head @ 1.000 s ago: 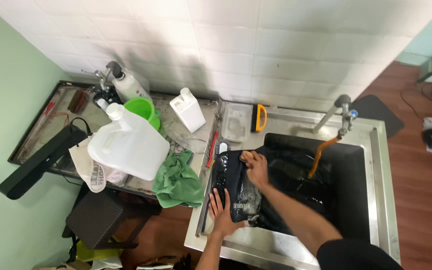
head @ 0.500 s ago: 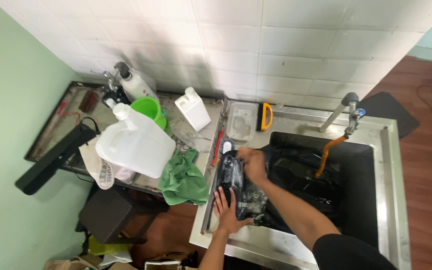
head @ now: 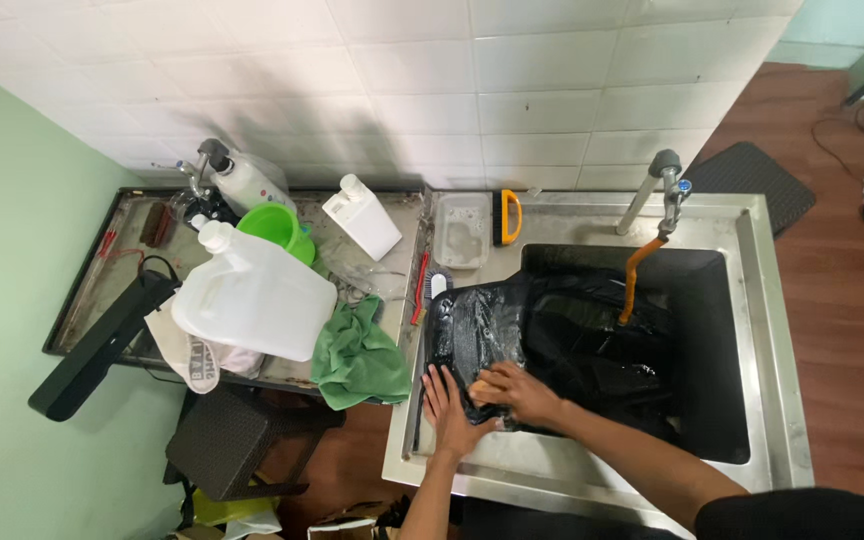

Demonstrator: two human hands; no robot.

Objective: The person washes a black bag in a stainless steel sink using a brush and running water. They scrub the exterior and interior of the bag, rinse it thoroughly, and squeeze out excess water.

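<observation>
Here, at the near edge of the steel sink (head: 592, 470), both hands, left hand (head: 449, 408) flat and right hand (head: 514, 390) pressed beside it, are laid on the wet black garment (head: 552, 335), which is draped lengthwise rightward into the basin.

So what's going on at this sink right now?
A person is bent over a steel sink, working on a wet black garment that is draped over the sink's left edge. The left hand lies flat on the cloth, and the right hand presses beside it, seemingly on something small. An orange hose hangs from the tap into the basin. On the counter to the left sit a large white jug, a green cloth and a green bucket.
</observation>
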